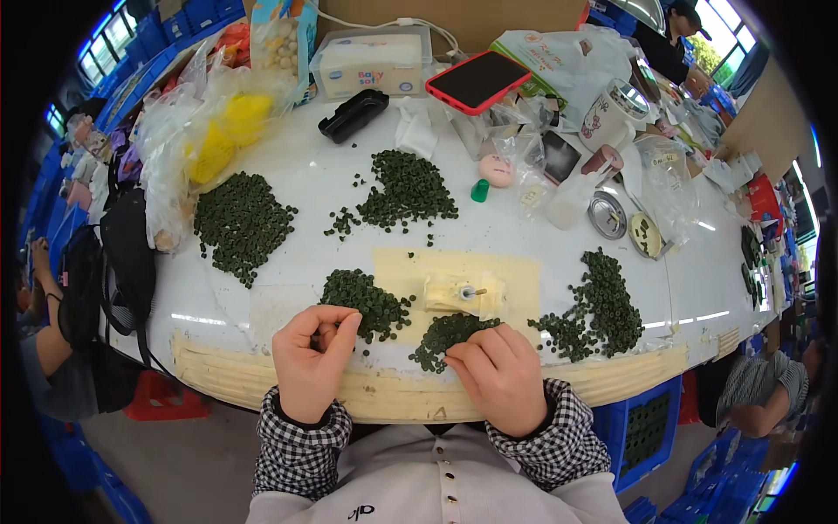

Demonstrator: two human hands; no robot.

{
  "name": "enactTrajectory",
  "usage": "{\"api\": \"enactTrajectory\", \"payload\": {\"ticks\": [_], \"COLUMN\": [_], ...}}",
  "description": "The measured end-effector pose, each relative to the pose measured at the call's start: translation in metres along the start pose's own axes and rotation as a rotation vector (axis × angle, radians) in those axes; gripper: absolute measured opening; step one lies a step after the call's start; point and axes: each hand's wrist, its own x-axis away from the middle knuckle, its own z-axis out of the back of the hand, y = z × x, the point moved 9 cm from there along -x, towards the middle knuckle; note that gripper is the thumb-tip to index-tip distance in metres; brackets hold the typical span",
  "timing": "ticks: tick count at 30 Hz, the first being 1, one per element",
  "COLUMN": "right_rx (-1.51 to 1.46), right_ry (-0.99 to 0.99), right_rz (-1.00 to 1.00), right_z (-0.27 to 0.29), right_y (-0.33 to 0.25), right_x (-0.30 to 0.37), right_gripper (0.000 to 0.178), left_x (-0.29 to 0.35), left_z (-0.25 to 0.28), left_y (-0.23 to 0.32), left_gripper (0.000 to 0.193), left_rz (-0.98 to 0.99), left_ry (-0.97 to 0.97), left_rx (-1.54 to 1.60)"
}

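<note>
My left hand [312, 358] is at the near edge of the white table [297, 183], its fingers curled and pinched around something small that I cannot make out. Just beyond it lies a pile of small dark green round pieces [365, 301]. My right hand [497, 371] rests palm down with its fingertips on another small green pile [445, 336]. A small metal pin fixture [467, 294] stands taped on a beige sheet [524, 279] between the piles.
More green piles lie at far left [242, 223], centre [406, 192] and right [598, 306]. At the back are a red-cased phone [478, 80], a tissue pack [368, 65], plastic bags [205, 122], a black case [353, 115] and a mug [611, 113]. Other people sit at both sides.
</note>
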Motion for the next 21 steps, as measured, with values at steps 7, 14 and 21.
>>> {"api": "enactTrajectory", "payload": {"ticks": [7, 14, 21], "right_rx": [-0.119, -0.065, -0.101], "right_ry": [0.048, -0.028, 0.087], "right_rz": [-0.012, 0.267, 0.481], "right_z": [0.009, 0.031, 0.064], "right_y": [-0.002, -0.019, -0.038], "right_x": [0.002, -0.003, -0.025], "right_gripper": [0.016, 0.029, 0.031], "left_x": [0.001, 0.018, 0.035], "left_z": [-0.006, -0.028, -0.082], "left_y": [-0.024, -0.009, 0.017], "left_gripper": [0.012, 0.026, 0.021], "left_rz": [0.391, 0.625, 0.674], "left_ry": [-0.15, -0.254, -0.734], "left_rx": [0.997, 1.107, 0.858]}}
